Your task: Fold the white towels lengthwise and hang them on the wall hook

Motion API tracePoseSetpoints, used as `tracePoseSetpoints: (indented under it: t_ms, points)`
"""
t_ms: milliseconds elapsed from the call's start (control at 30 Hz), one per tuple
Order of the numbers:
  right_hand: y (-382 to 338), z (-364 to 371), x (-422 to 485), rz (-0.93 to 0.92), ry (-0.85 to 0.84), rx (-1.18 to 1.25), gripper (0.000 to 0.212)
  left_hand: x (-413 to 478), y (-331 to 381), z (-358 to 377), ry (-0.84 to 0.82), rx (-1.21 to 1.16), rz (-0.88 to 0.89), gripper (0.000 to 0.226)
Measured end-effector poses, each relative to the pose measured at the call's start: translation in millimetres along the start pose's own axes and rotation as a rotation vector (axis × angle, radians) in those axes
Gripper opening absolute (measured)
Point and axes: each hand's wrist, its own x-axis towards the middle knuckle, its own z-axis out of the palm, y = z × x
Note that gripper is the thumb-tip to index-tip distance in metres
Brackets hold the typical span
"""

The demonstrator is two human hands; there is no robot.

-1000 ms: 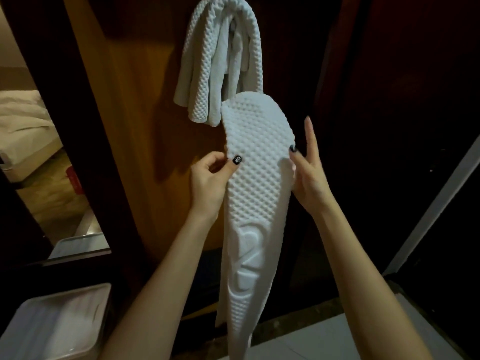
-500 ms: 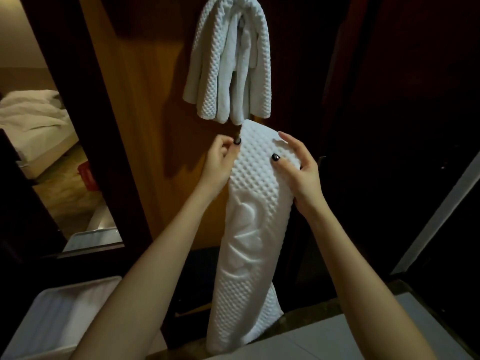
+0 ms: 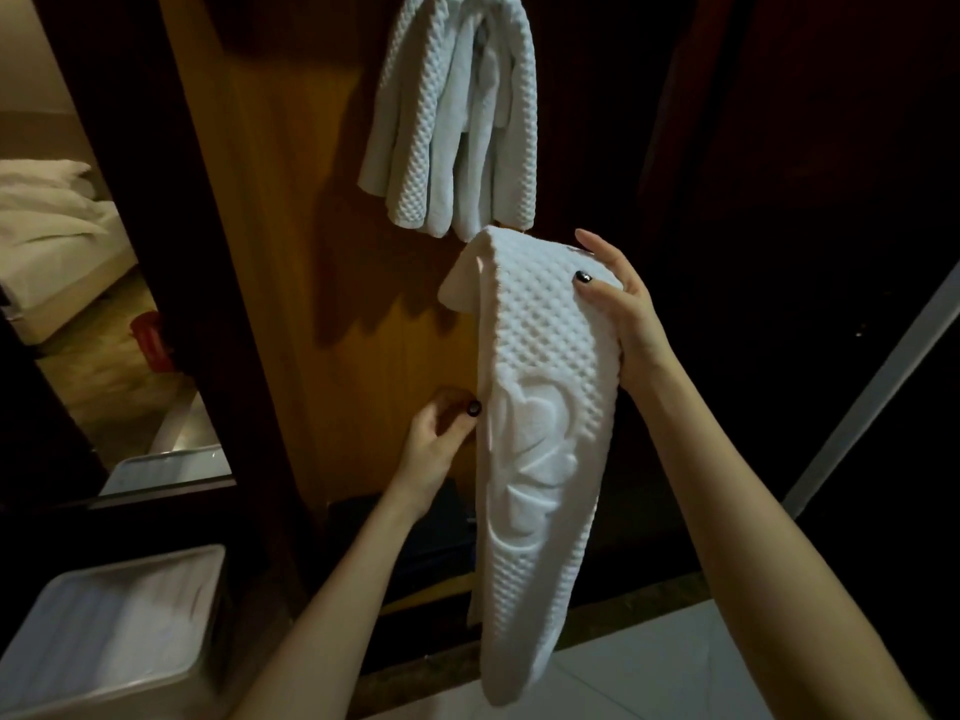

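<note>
The long white waffle-textured towel [image 3: 540,407] hangs in the middle of the frame as a narrow folded strip. Its top is just below the other white towel [image 3: 457,122], which hangs at the upper centre. The right hand [image 3: 618,314] grips the strip's upper right part, thumb on the front, fingers behind. The left hand [image 3: 441,444] is lower, at the left edge, with curled fingers; whether it pinches the cloth I cannot tell. The towel looks soft, thick and light, so it will sag and the fold may open. Better to hold both layers together near the top.
</note>
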Motion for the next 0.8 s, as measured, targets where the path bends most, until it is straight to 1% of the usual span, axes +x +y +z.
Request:
tracePoseSetpoints:
  t_ms: [67, 133, 200, 267, 300, 333, 400, 467, 567, 633, 667, 733, 767, 800]
  points:
    - [-6, -5, 5, 0.018, 0.011, 0.039, 0.046, 1, 2, 0, -0.068, -0.013, -0.013, 0.015]
    - [-11, -10, 8, 0.032, 0.001, 0.093, 0.047, 2, 2, 1, -0.171, -0.048, -0.063, 0.023]
    - [-13, -14, 10, 0.039, -0.011, 0.153, 0.047, 3, 2, 3, -0.248, -0.041, -0.112, 0.025]
    - [-14, -16, 11, 0.047, -0.004, 0.189, 0.048, 7, 2, 3, -0.217, -0.028, -0.133, 0.02]
    - [-13, -17, 12, 0.051, 0.006, 0.199, 0.048, 9, 2, 3, -0.19, -0.014, -0.121, 0.013]
    - [-12, -17, 12, 0.056, 0.016, 0.204, 0.048, 11, 3, 2, -0.165, -0.001, -0.097, 0.012]
    - [-8, -18, 12, 0.069, 0.034, 0.199, 0.046, 14, 2, 1, -0.091, 0.074, -0.026, 0.032]
    - [-3, -19, 11, 0.083, 0.054, 0.199, 0.044, 13, -1, 2, -0.008, 0.197, 0.06, 0.044]
    - [3, -20, 12, 0.094, 0.106, 0.208, 0.04, 0, -5, 8, 0.106, 0.29, 0.161, 0.053]
    - [6, -21, 13, 0.092, 0.146, 0.211, 0.036, -10, -12, 5, 0.116, 0.396, 0.217, 0.046]
    - [6, -21, 14, 0.088, 0.156, 0.214, 0.034, -14, -17, 4, 0.089, 0.425, 0.203, 0.038]
    - [7, -21, 16, 0.085, 0.156, 0.214, 0.032, -24, -21, 4, 0.009, 0.381, 0.059, 0.015]
    - [7, -20, 17, 0.084, 0.151, 0.216, 0.032, -27, -22, 5, -0.009, 0.353, -0.002, 0.023]
    - [7, -18, 18, 0.08, 0.146, 0.218, 0.032, -30, -25, 7, -0.021, 0.353, -0.033, 0.04]
